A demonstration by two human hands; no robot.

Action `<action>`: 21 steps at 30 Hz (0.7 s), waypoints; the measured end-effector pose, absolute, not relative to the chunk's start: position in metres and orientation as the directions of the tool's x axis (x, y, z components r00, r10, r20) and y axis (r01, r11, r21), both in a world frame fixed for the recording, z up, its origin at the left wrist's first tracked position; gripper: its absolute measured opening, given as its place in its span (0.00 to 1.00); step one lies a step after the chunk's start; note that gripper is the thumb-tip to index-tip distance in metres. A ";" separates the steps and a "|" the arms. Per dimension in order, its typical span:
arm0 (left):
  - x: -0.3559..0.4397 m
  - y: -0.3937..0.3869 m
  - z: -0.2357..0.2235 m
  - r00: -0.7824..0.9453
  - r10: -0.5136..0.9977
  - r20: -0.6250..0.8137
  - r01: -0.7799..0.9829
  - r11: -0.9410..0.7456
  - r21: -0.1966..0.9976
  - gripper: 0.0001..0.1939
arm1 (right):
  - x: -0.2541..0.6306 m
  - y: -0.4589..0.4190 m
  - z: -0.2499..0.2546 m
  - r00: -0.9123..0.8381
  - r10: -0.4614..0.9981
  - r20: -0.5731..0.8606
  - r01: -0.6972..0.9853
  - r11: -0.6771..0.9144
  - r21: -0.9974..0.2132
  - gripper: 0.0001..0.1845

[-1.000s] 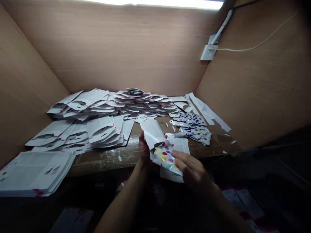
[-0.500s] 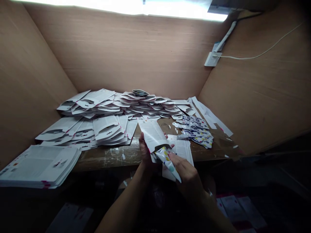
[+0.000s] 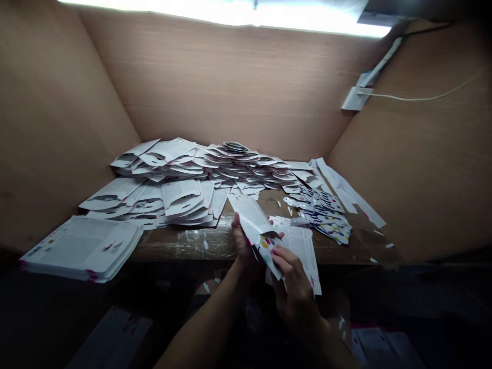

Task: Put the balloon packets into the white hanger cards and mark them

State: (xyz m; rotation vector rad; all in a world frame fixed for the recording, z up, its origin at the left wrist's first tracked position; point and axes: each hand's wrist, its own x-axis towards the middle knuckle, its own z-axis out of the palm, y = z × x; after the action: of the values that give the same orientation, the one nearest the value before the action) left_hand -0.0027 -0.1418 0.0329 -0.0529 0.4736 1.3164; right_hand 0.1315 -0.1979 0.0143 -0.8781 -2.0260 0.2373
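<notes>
Fingers of the left hand (image 3: 243, 246) clasp a white printed paper sleeve (image 3: 249, 218) while fingers of the right hand (image 3: 295, 292) pinch glossy polka-dot foil (image 3: 269, 253) at its opening, both above the scarred wooden desk (image 3: 184, 246), with many fanned white sleeves (image 3: 230, 166) heaped beyond and one squared stack (image 3: 80, 248) at left.

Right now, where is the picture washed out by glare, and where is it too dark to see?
Head view: the light strip glares white along the top; below the table edge, deep shadow leaves the sheets there dim; the left hand and right hand on the dotted card look dim but readable.
</notes>
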 end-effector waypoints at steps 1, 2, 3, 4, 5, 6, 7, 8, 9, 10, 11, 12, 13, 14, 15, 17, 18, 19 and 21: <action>0.001 -0.144 0.033 0.167 0.918 -0.360 -0.940 0.258 0.222 0.39 | 0.133 -0.196 0.012 -0.336 0.678 0.654 0.494 0.718 -0.490 0.22; 0.006 -0.146 0.033 0.167 0.923 -0.346 -0.942 0.253 0.221 0.39 | 0.133 -0.193 0.011 -0.328 0.704 0.630 0.502 0.695 -0.515 0.19; 0.010 -0.148 0.033 0.172 0.929 -0.327 -0.942 0.252 0.222 0.38 | 0.133 -0.190 0.011 -0.320 0.731 0.602 0.515 0.668 -0.538 0.16; 0.012 -0.149 0.033 0.174 0.936 -0.306 -0.942 0.248 0.224 0.38 | 0.133 -0.188 0.012 -0.305 0.751 0.586 0.526 0.646 -0.554 0.15; 0.013 -0.149 0.034 0.167 0.942 -0.290 -0.945 0.237 0.227 0.38 | 0.131 -0.187 0.013 -0.296 0.755 0.585 0.531 0.640 -0.556 0.16; 0.012 -0.149 0.035 0.151 0.947 -0.282 -0.947 0.221 0.233 0.39 | 0.129 -0.187 0.014 -0.316 0.741 0.593 0.531 0.656 -0.537 0.19; 0.009 -0.149 0.036 0.138 0.951 -0.278 -0.947 0.209 0.243 0.40 | 0.127 -0.188 0.015 -0.357 0.708 0.609 0.526 0.691 -0.496 0.23; 0.004 -0.148 0.038 0.138 0.953 -0.271 -0.943 0.210 0.258 0.40 | 0.124 -0.190 0.016 -0.411 0.663 0.625 0.517 0.735 -0.439 0.27; -0.001 -0.147 0.039 0.146 0.956 -0.255 -0.934 0.218 0.282 0.41 | 0.120 -0.191 0.017 -0.460 0.618 0.637 0.508 0.772 -0.382 0.27; -0.007 -0.146 0.039 0.145 0.962 -0.233 -0.921 0.218 0.324 0.41 | 0.116 -0.189 0.018 -0.475 0.582 0.660 0.507 0.794 -0.336 0.24; -0.012 -0.145 0.040 0.118 0.971 -0.208 -0.897 0.195 0.398 0.41 | 0.112 -0.183 0.022 -0.449 0.551 0.703 0.516 0.802 -0.300 0.19; -0.015 -0.144 0.039 0.051 0.982 -0.182 -0.837 0.141 0.528 0.40 | 0.106 -0.172 0.029 -0.389 0.521 0.760 0.533 0.800 -0.276 0.14; -0.018 -0.142 0.037 -0.046 0.988 -0.149 -0.727 0.069 0.683 0.42 | 0.100 -0.158 0.040 -0.312 0.488 0.815 0.554 0.791 -0.261 0.11; -0.020 -0.140 0.034 -0.151 0.983 -0.107 -0.581 -0.001 0.814 0.43 | 0.091 -0.140 0.057 -0.243 0.452 0.859 0.576 0.780 -0.247 0.10; -0.019 -0.138 0.030 -0.237 0.970 -0.059 -0.396 -0.041 0.917 0.43 | 0.080 -0.119 0.077 -0.213 0.415 0.885 0.596 0.772 -0.219 0.10; -0.015 -0.135 0.021 -0.276 0.961 0.011 0.051 0.003 0.999 0.43 | 0.056 -0.076 0.128 -0.272 0.379 0.884 0.621 0.771 -0.140 0.11; -0.011 -0.133 0.016 -0.241 0.970 0.015 0.278 0.054 0.959 0.46 | 0.043 -0.056 0.154 -0.367 0.389 0.845 0.618 0.781 -0.091 0.12; -0.006 -0.132 0.012 -0.190 0.982 0.000 0.486 0.094 0.869 0.51 | 0.033 -0.039 0.178 -0.453 0.410 0.792 0.611 0.790 -0.059 0.12; 0.003 -0.127 0.007 -0.099 0.994 -0.048 0.785 0.108 0.610 0.60 | 0.023 -0.018 0.214 -0.519 0.446 0.729 0.599 0.798 -0.062 0.16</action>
State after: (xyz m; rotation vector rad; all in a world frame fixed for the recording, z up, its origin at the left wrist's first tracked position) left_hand 0.0026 -0.1271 0.0070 1.7284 1.9410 0.6146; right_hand 0.0234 -0.0182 0.2141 -0.7683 -2.2046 -0.2518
